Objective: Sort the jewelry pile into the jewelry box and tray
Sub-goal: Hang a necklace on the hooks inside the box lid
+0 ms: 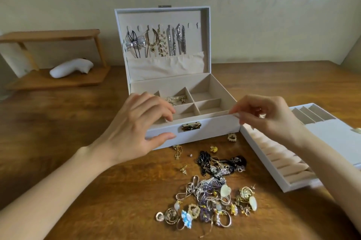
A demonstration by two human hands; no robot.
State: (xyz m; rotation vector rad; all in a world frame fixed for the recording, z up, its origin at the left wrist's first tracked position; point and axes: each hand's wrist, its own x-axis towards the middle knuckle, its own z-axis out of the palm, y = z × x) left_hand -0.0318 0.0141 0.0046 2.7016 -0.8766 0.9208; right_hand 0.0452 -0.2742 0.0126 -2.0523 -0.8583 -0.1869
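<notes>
Sorting early: necklaces (162,44) hang in the lid of the jewelry box (214,128), and one gold piece (176,99) lies in a compartment. Most of the pile (213,196) lies unsorted before it, beside the tray (332,136). Left hand (136,128) grasps the box front; right hand (273,116) pinches at its corner, contents indiscernible.

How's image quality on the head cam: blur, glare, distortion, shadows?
Head view: wide-angle distortion skews the jewelry box lid and the table edges. There is smear at the near corner of the tray. The jewelry pile is reasonably sharp. Light is soft, with faint leafy shadows on the wall and no hard glare.
</notes>
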